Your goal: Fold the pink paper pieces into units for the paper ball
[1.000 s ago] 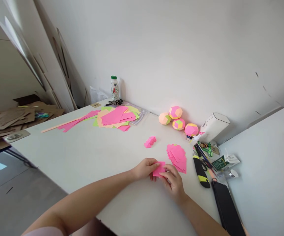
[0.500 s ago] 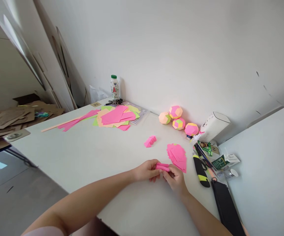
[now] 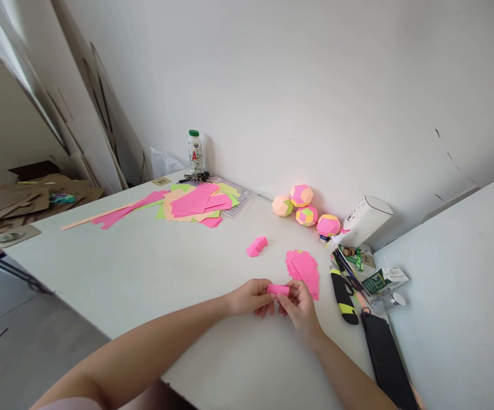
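Between my two hands is a small folded piece of pink paper, held just above the white table. My left hand pinches its left end, and my right hand grips its right end. Right behind my right hand lies a loose stack of pink paper pieces. Farther back stands a small group of folded pink paper pieces. Several faceted paper balls in pink, peach, yellow and green sit by the wall.
Pink, peach and green sheets cover a clear ruler mat near a white bottle with a green cap. Along the right side lie a black-and-yellow cutter, a black case, a small carton and a white tube.
The pink paper, which showed two raised folds with a groove between, now looks like one flat narrow strip. My hands stay on its ends. The view has shifted slightly.
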A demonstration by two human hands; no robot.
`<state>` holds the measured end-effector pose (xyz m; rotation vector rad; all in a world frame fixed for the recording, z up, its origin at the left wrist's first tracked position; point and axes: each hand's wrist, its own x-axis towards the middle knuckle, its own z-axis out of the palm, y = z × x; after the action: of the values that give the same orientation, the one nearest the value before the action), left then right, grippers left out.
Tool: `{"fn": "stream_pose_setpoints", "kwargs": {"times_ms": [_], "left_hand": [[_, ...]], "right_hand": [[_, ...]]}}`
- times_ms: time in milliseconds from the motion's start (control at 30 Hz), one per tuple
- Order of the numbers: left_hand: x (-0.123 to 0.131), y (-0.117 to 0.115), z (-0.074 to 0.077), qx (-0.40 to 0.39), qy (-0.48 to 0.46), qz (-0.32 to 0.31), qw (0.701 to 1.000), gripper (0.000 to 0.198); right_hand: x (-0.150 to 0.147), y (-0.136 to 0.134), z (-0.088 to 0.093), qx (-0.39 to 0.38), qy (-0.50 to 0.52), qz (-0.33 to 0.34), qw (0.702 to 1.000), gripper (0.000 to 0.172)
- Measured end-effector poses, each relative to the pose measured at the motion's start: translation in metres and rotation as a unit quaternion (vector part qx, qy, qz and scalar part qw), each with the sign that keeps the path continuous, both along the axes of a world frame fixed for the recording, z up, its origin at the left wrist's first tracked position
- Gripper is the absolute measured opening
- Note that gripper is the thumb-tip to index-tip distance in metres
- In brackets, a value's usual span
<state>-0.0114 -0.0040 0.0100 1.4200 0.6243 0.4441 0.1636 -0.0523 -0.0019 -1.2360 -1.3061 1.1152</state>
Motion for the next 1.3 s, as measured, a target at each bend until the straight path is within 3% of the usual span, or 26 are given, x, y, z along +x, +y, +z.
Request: {"fn": "stream_pose_setpoints", "kwargs": {"times_ms": [67,233,767,1300], "left_hand": [[0.0001,-0.0003,0.0008,-0.001,-0.002,0.005,1.000,0.036],[0.0015,-0.0014,0.0047,-0.004,-0.008,0.016,1.000,0.034],[0.0030,-0.0013,0.0036,-0.019,0.005,0.029,0.999,0.034],[0.0039,0.0003,-0.0041,-0.008,0.007,0.026,1.000,0.035]], "right_hand": [[0.0007,0.0008,0.0012,-0.015,0.005,0.010,1.000,0.036],[0.0021,0.0024,0.0065,-0.014,-0.017,0.048,0.999,0.025],[0.0010,0.0024,0.0060,-0.021,-0.002,0.039,0.999,0.021],[0.0026,0.0039,0.0016,-0.048,-0.012,0.030,0.998,0.028]]}}
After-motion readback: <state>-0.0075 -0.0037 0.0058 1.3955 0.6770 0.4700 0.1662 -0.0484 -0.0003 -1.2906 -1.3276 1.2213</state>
